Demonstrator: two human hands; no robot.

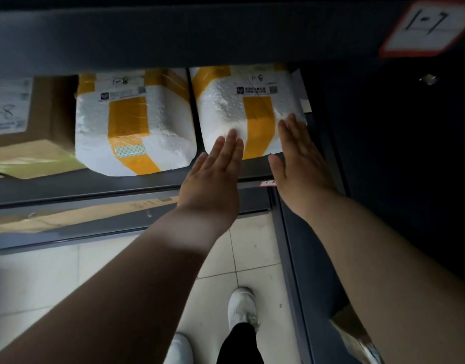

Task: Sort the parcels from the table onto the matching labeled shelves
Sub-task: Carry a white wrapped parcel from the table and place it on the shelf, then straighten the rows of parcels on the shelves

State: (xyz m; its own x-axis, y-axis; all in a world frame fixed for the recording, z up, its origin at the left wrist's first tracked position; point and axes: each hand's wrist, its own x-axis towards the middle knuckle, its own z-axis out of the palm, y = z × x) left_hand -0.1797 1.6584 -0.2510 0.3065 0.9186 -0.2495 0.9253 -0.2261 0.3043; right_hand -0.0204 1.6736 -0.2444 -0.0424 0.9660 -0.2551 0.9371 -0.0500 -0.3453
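Both hands lie flat and open against the near face of the right foam parcel [236, 111], gripping nothing: the left hand [213, 177] has its fingertips on the lower front edge, and the right hand [299, 158] rests its fingers on the front right corner. That parcel sits on the grey shelf [94, 187], handwritten "8-1" on its top, above a small shelf label [268, 182] at the lip whose writing is too small to read surely. Just left of it, nearly touching, stands a second foam parcel [131, 122] also marked "8-1"; further left is a cardboard box [23, 111]. This looks like the final push into place. The risk: an uneven shove could skew the parcel against its left neighbour or jam its right corner on the upright [328, 143]; foam may also dent or crumble under hard fingertip pressure.
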